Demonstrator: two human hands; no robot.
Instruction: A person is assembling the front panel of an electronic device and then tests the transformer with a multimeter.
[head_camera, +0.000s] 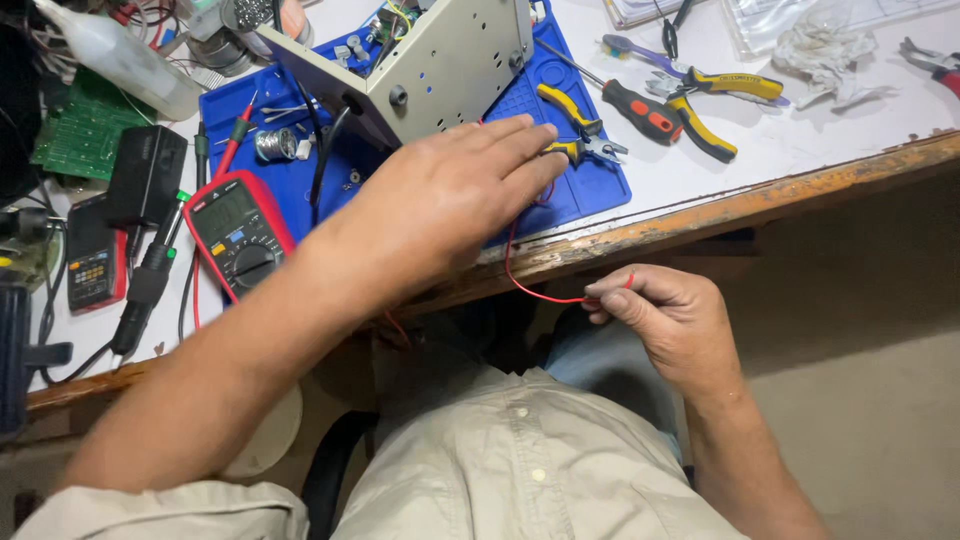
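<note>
The counter (800, 150) is seen from above; its worn wooden front edge (700, 215) runs diagonally from lower left to upper right, and open room lies below it, over the lap and the floor at the right. The right hand (670, 320) is held in this open space, below the edge, with thumb and forefinger pinched on a thin red wire (530, 290). The wire is led upward from the pinch, over the edge, onto the blue work mat (590, 180), where it is lost under the left hand (450, 200). The left hand is laid flat across the mat's front border, fingers (520, 135) extended and released, their tips just beside small yellow-handled cutters (580, 140); whether the cutters are touched cannot be told.

A tilted metal chassis (440, 60) is set on the mat behind the hand — it is open at the top, and wiring and components are partly visible inside. Moulded compartments along the mat's far rim hold small parts too small to identify. A roll of solder (275, 143) lies on the mat.

Left of the mat, a red multimeter (238, 235) lies close to the front edge — little free surface is left there. At right, yellow-handled pliers (705, 105) and a red-handled screwdriver (630, 105) lie on barer counter.
</note>
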